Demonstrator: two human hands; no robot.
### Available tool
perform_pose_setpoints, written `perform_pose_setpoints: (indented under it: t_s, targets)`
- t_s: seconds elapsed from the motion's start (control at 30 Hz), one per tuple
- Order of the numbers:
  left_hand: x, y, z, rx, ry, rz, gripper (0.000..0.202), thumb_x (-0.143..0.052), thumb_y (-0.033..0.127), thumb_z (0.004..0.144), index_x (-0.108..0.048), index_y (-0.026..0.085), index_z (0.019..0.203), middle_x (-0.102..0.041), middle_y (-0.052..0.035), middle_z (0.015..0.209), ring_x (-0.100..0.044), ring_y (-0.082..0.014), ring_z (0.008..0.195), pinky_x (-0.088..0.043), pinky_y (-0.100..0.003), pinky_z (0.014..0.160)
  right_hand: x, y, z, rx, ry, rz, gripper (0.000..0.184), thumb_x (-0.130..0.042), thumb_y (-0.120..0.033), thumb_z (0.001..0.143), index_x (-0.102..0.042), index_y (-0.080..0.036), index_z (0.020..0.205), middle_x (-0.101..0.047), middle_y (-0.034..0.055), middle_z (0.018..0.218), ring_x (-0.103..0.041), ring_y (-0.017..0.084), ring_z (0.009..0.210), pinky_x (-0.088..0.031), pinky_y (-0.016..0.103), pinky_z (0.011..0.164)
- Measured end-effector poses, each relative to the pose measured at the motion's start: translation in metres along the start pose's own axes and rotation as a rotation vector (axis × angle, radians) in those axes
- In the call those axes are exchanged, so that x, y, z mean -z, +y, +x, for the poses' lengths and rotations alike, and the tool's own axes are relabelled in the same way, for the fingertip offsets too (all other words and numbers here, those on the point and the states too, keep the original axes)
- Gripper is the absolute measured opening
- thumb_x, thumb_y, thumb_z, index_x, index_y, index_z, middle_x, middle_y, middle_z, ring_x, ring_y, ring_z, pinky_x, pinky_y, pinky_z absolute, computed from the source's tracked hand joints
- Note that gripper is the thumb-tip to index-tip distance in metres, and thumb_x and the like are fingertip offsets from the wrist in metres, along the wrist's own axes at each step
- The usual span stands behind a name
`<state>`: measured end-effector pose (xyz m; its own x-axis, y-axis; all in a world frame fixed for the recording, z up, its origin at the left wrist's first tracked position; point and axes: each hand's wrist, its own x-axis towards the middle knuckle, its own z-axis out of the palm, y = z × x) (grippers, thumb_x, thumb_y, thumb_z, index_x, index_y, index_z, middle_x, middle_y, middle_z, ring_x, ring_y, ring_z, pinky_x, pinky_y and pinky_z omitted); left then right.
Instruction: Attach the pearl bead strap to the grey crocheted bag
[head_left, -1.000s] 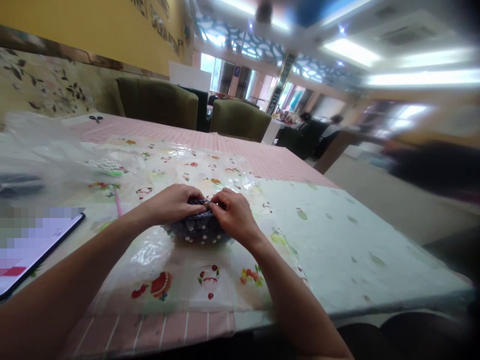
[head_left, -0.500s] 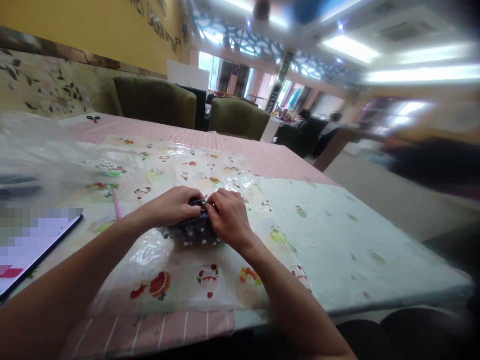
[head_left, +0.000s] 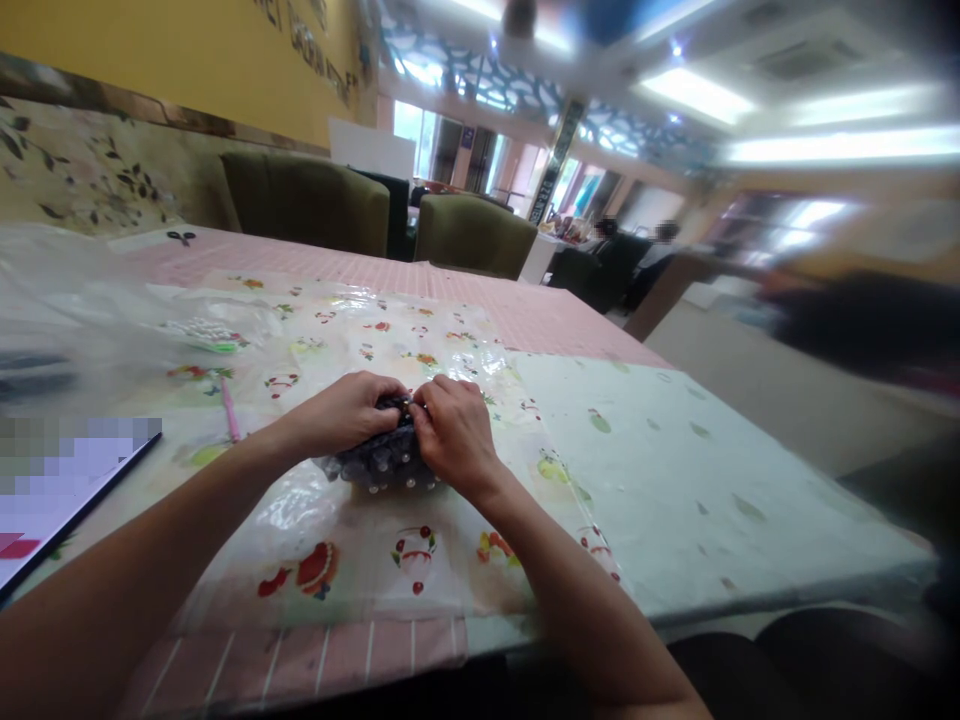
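Between my hands is a dark grey ruffled fabric piece (head_left: pixel 382 462) dotted with white pearl beads, just above the fruit-print plastic table cover (head_left: pixel 360 570). My left hand (head_left: pixel 352 408) is closed on its upper left edge, thumb lying along the top. On the upper right, my right hand (head_left: pixel 456 428) pinches the same piece, its thumb and forefinger close to the left fingertips. A small shiny spot shows between the fingertips, too small to name. The fingers hide much of the piece's top.
Left lie a pink pen-like stick (head_left: pixel 229 410), a clear plastic bag (head_left: pixel 127 300) with white beads (head_left: pixel 201 332), and a tablet-like screen (head_left: pixel 82 490). Black-handled scissors (head_left: pixel 181 237) rest at the far left. Green armchairs (head_left: pixel 474 235) stand behind the table; people sit in the background.
The view has shifted slightly. Both hands keep their hold on the beaded fabric piece, with only a tiny shift of the fingertips.
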<state>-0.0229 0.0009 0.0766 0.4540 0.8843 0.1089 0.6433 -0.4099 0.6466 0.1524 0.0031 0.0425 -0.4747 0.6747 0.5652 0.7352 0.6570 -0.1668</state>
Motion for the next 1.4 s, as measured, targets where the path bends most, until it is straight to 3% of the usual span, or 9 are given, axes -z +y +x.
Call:
perform_pose_setpoints:
  t_s: [0.33, 0.53, 0.67, 0.8, 0.93, 1.1, 1.4]
  targets:
    - [-0.001, 0.003, -0.001, 0.010, 0.026, -0.014, 0.034, -0.047, 0.021, 0.073, -0.071, 0.015, 0.096, -0.072, -0.0051, 0.095, -0.063, -0.0192, 0.087, -0.045, -0.029, 0.082, 0.001, 0.005, 0.001, -0.007, 0.015, 0.010, 0.014, -0.047, -0.019, 0.091, -0.059, -0.017, 0.083, -0.064, 0.0074, 0.088, -0.055, 0.020, 0.083, -0.035, 0.035, 0.081]
    - [0.003, 0.000, 0.000, 0.086, -0.085, -0.146, 0.032, -0.051, 0.029, 0.077, -0.072, 0.014, 0.095, -0.072, -0.0041, 0.089, -0.062, -0.0183, 0.081, -0.045, -0.027, 0.073, 0.004, 0.016, -0.001, -0.005, 0.041, 0.131, 0.014, -0.050, -0.019, 0.091, -0.059, -0.019, 0.080, -0.063, 0.0043, 0.084, -0.057, 0.018, 0.084, -0.037, 0.033, 0.084]
    - [0.001, -0.006, 0.002, 0.093, -0.033, -0.151, 0.035, -0.053, 0.044, 0.084, -0.072, 0.015, 0.089, -0.070, -0.0041, 0.082, -0.059, -0.0160, 0.074, -0.044, -0.027, 0.070, 0.004, 0.018, -0.002, 0.010, 0.058, 0.184, 0.012, -0.051, -0.019, 0.091, -0.058, -0.020, 0.082, -0.064, 0.0030, 0.085, -0.058, 0.017, 0.085, -0.037, 0.033, 0.091]
    - [-0.001, -0.008, 0.003, 0.098, -0.005, -0.155, 0.035, -0.054, 0.046, 0.084, -0.071, 0.015, 0.086, -0.068, -0.0030, 0.077, -0.056, -0.0141, 0.069, -0.042, -0.025, 0.065, 0.008, 0.019, -0.004, 0.030, 0.072, 0.233, 0.001, -0.056, -0.020, 0.090, -0.057, -0.021, 0.090, -0.065, 0.0000, 0.085, -0.058, 0.015, 0.084, -0.032, 0.036, 0.104]
    - [-0.003, -0.007, 0.003, 0.106, 0.019, -0.122, 0.036, -0.054, 0.046, 0.084, -0.071, 0.015, 0.084, -0.066, -0.0020, 0.073, -0.055, -0.0134, 0.066, -0.041, -0.025, 0.062, 0.013, 0.017, -0.007, 0.073, 0.038, 0.145, 0.004, -0.056, -0.023, 0.089, -0.057, -0.021, 0.093, -0.066, 0.0018, 0.091, -0.059, 0.017, 0.090, -0.025, 0.040, 0.112]
    - [-0.006, -0.003, 0.002, 0.083, 0.072, -0.038, 0.030, -0.054, 0.041, 0.084, -0.069, 0.015, 0.081, -0.064, -0.0002, 0.070, -0.053, -0.0121, 0.065, -0.038, -0.023, 0.061, 0.011, 0.009, -0.009, 0.118, 0.038, -0.020, 0.013, -0.046, -0.019, 0.090, -0.059, -0.019, 0.090, -0.065, 0.0057, 0.088, -0.059, 0.020, 0.089, -0.025, 0.042, 0.113]
    - [-0.012, -0.003, 0.001, -0.040, 0.140, 0.074, 0.024, -0.051, 0.031, 0.083, -0.069, 0.015, 0.081, -0.060, 0.0016, 0.065, -0.048, -0.0102, 0.060, -0.036, -0.021, 0.059, 0.006, 0.007, -0.008, 0.123, 0.024, 0.007, 0.015, -0.043, -0.015, 0.089, -0.057, -0.019, 0.087, -0.064, 0.0048, 0.084, -0.057, 0.018, 0.084, -0.031, 0.038, 0.112]
